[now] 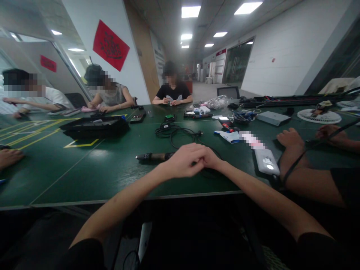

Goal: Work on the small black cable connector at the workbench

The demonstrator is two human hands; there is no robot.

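My left hand and my right hand meet above the green table, near its front edge. The left fingers curl over towards the right hand and hide much of its fingers. Both hands look closed against each other; whether anything lies between them is hidden. A dark cylindrical electric screwdriver lies just behind my left hand, its tip pointing left and its rear end covered by the hand. Beyond my hands a black cable lies in loose loops on the table.
A black tray stands to the left. On the right are a white power bank-like device, a blue-and-white packet, a grey box and a white fan grille. A co-worker's forearm rests close by; other people sit across the table.
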